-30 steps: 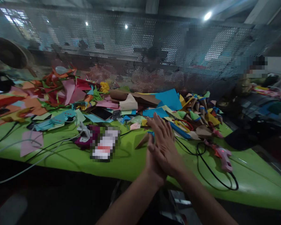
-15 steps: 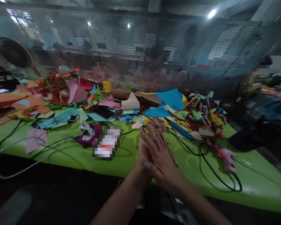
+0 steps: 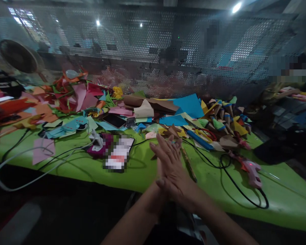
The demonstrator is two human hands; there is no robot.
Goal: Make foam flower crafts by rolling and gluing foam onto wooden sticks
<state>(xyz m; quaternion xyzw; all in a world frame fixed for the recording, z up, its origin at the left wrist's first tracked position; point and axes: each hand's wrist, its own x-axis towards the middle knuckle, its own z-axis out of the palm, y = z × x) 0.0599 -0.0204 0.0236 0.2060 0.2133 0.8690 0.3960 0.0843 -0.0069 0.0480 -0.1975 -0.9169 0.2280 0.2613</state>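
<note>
My right hand [image 3: 172, 166] lies palm to palm against my left hand [image 3: 159, 173] over the table's near edge. The right fingers are stretched out and a little apart, holding nothing. Most of the left hand is hidden behind the right; some of its straight fingertips show past it. Just right of the hands, a thin patterned stick like a pencil [image 3: 188, 164] lies on the green tabletop [image 3: 142, 177]. Brown paper scraps [image 3: 173, 131] are beyond the fingertips. To the left rests a lit phone [image 3: 119, 154], its screen blurred out.
A pink glue gun [image 3: 253, 173] with a black cord lies at right. Coloured paper [image 3: 79, 97] heaps the back left; paper cones [image 3: 226, 109] stand back right. Scissors [image 3: 206, 136] lie by a long blue tool [image 3: 199, 140]. A white plug [image 3: 95, 141] trails cable leftward. A person sits far right.
My right hand has slid across the left, its fingertips shifting leftward and now crossing the left fingers. The patterned stick shows more fully. The whole view has shifted slightly.
</note>
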